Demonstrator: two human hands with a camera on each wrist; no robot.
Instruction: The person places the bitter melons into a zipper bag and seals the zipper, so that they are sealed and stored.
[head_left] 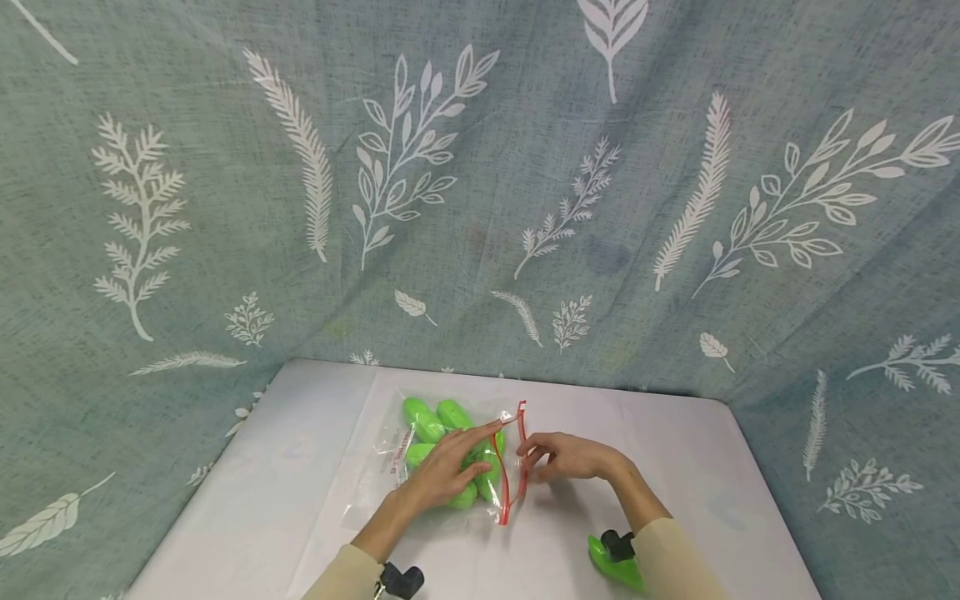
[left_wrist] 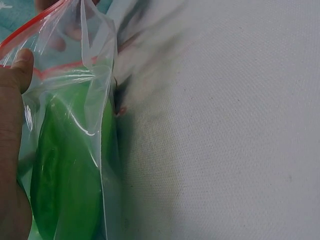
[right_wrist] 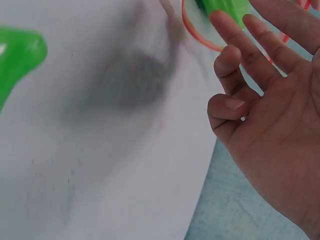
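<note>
A clear zip bag [head_left: 381,479] with a red zip edge [head_left: 505,498] lies on the table, its mouth parted and facing right. Several smooth green, cucumber-like pieces [head_left: 422,421] are inside. Across the bag's top rests my left hand [head_left: 446,468], its fingers stretched toward the mouth; in the left wrist view its thumb [left_wrist: 22,67] lies against the plastic near the red strip. My right hand [head_left: 570,457] is at the bag's mouth, fingertips right by the red edge. In the right wrist view its fingers are loosely bent, with nothing between them.
Another green piece [head_left: 613,570] with a tapered tip lies outside the bag, partly covered by the right forearm. A white table [head_left: 315,417] carries everything. Behind and at both sides hangs a grey-green cloth [head_left: 480,317] with white leaf patterns.
</note>
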